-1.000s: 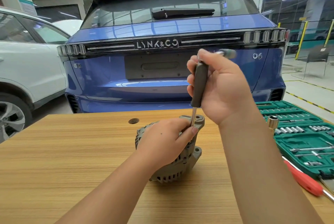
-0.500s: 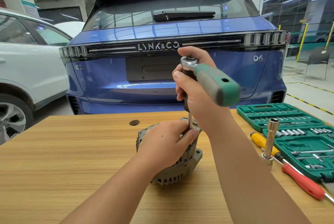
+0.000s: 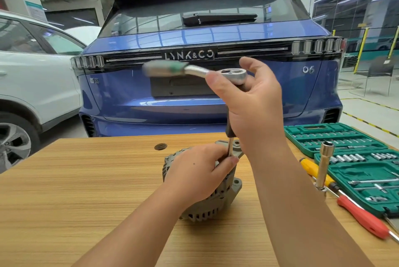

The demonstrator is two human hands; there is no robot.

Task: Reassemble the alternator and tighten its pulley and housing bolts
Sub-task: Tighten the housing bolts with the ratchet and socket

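2 hands on the job: left hand point(image 3: 194, 171) wraps the top of the alternator point(image 3: 218, 200), fingers curled over the housing, thumb by the extension bar point(image 3: 231, 148). Right hand point(image 3: 257, 111) grasps the dark extension grip under the ratchet point(image 3: 216, 72) head; the ratchet's handle is blurred, pointing left. Alternator stands on edge mid-table point(image 3: 75, 180), near the front. Judgement: cast housing looks heavy, rigid, not fragile, but round, so it'll want to roll under torque. Hold across the body as now, clear of vent slots and mounting ears; keep the bar plumb on the housing bolt. Socket set point(image 3: 336, 137), loose socket bar point(image 3: 325, 163) and 2 screwdrivers point(image 3: 362, 217) sit right.
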